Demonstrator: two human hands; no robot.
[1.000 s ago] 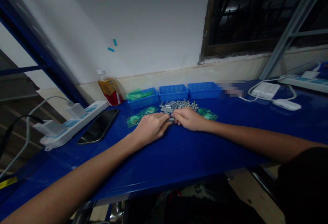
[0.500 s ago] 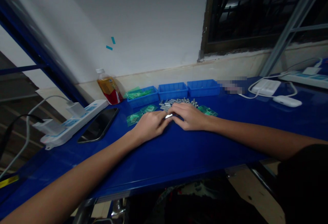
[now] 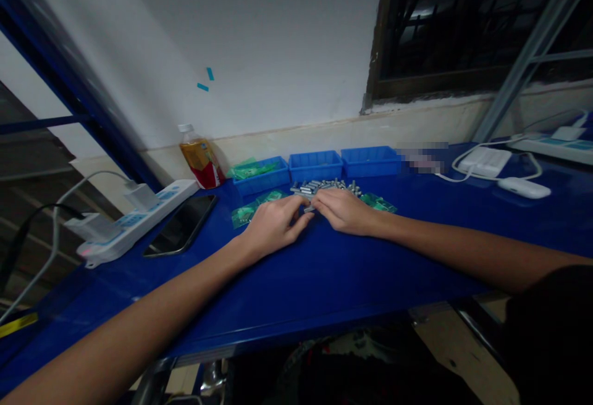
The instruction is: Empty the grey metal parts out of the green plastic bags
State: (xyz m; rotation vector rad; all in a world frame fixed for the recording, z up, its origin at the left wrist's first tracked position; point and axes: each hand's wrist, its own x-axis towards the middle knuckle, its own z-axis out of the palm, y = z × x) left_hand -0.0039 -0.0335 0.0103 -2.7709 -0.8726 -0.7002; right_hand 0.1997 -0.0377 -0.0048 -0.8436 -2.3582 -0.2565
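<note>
My right hand pinches a small silver metal cylinder just above the blue tabletop. Facing it, my left hand has thumb and forefinger parted around the cylinder's near end, with a gap showing between them. Right behind both hands lies a loose pile of similar metal cylinders, partly covered by the right fingers. Small green plastic packets with parts in them rest on either side, one packet by the left hand and another packet beyond the right wrist.
Three blue bins line the wall: a left bin with green packets, a middle bin and a right bin. A phone, a white power strip and a drink bottle stand left. White chargers and cables lie right.
The left thumb and forefinger have parted from their pinch on the metal cylinder. The right fingers have drawn together on it, and it has turned slightly. The view has shifted a little.
</note>
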